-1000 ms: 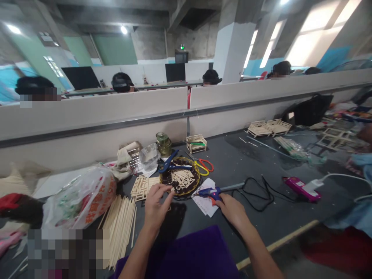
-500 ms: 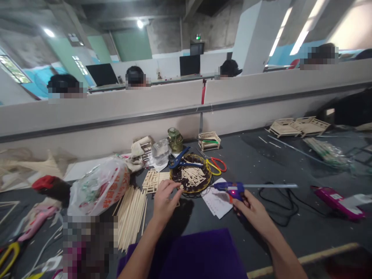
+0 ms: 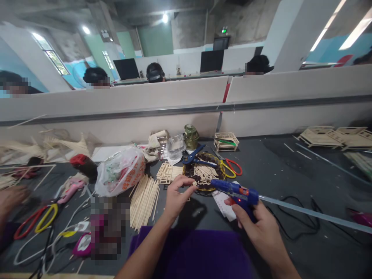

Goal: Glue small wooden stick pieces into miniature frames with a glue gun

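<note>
My left hand (image 3: 178,197) pinches a small pale wooden piece (image 3: 194,183) between thumb and fingertips, too small to make out in detail. In my right hand (image 3: 261,223) is a blue hot glue gun (image 3: 236,192), its nozzle turned left, close to that piece. A long translucent glue stick (image 3: 308,212) sticks out from the gun's back. Just behind my left fingers a dark round basket (image 3: 190,170) holds many short wooden sticks (image 3: 205,174). Blue-handled pliers (image 3: 192,155) lie across its edge.
Left of my hand lie long wooden sticks (image 3: 144,203), a plastic bag (image 3: 120,172) and a pink glue gun (image 3: 71,191). Red-yellow scissors (image 3: 233,167) lie right of the basket. Small wooden frames (image 3: 321,137) stand far right. Another person's hand (image 3: 13,199) is at the left edge.
The glue gun has tilted and come nearer the small piece in my left hand. The view has swung left, bringing another person's hand into sight.
</note>
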`<act>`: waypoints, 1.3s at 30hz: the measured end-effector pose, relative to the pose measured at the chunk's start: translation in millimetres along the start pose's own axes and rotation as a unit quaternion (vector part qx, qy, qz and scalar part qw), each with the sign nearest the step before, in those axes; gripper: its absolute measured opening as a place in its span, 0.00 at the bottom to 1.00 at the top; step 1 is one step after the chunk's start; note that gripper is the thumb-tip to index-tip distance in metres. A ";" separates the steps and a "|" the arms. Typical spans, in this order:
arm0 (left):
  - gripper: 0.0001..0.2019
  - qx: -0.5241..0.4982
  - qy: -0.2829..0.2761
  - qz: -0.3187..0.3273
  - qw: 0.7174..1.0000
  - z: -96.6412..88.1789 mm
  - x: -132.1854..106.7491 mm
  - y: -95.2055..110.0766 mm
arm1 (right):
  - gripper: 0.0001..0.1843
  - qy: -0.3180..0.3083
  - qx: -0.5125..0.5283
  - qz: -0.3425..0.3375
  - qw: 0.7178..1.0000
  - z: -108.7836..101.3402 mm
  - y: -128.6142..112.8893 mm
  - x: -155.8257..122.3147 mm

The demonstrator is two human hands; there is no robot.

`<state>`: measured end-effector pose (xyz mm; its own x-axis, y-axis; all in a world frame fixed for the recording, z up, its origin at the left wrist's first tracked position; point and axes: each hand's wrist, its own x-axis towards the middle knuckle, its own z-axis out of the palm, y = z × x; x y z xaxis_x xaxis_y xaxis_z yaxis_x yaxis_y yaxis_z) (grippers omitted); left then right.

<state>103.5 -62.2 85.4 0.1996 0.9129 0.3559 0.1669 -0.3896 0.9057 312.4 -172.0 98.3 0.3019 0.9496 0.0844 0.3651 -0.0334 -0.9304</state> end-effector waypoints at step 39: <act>0.10 -0.550 0.051 -0.344 0.759 5.0 -28.4 9.0 | 0.19 -0.001 -0.172 -0.094 0.981 11.5 -36.9 -12.0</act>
<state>104.1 -92.3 82.3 0.3445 0.8812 -0.3236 -0.7210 0.4691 0.5099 285.2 -178.6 127.6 0.1998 0.9494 0.2425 0.6901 0.0394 -0.7226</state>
